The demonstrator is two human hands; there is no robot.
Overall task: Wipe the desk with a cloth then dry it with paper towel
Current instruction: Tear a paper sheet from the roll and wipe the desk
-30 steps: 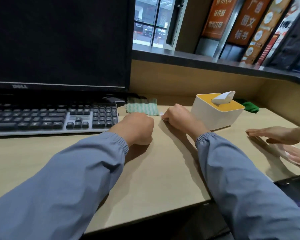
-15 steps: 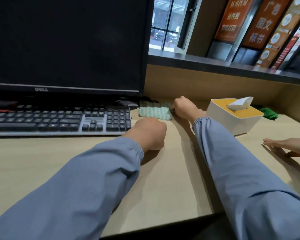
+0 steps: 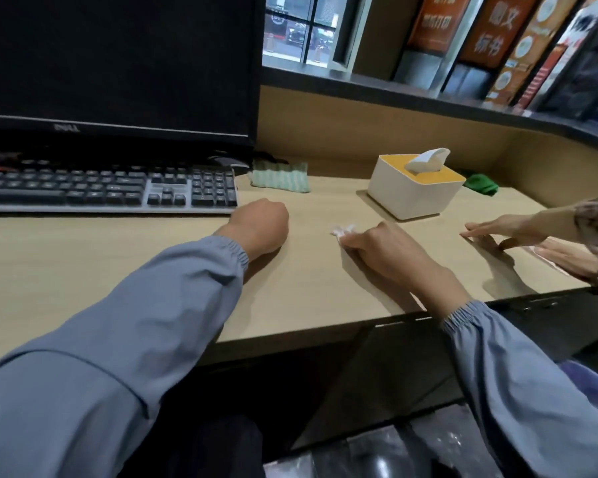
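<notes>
My right hand (image 3: 382, 251) lies on the light wooden desk (image 3: 301, 281), fingers curled over a crumpled white paper towel (image 3: 343, 230) whose edge sticks out at the fingertips. My left hand (image 3: 260, 224) rests as a fist on the desk just right of the keyboard, holding nothing visible. A folded green-and-white striped cloth (image 3: 279, 177) lies at the back of the desk, beyond both hands. A white tissue box with a yellow lid (image 3: 414, 186) stands behind my right hand, a tissue poking out of its slot.
A grey keyboard (image 3: 107, 191) and a dark Dell monitor (image 3: 118, 67) fill the left. Another person's hands (image 3: 532, 236) lie flat on the desk's right end. A green cloth (image 3: 481, 184) sits behind the tissue box. The desk's front edge is close to my right wrist.
My right hand has pulled back from beside the striped cloth at the rear toward the front edge, with the paper towel under it. My left fist has stayed by the keyboard.
</notes>
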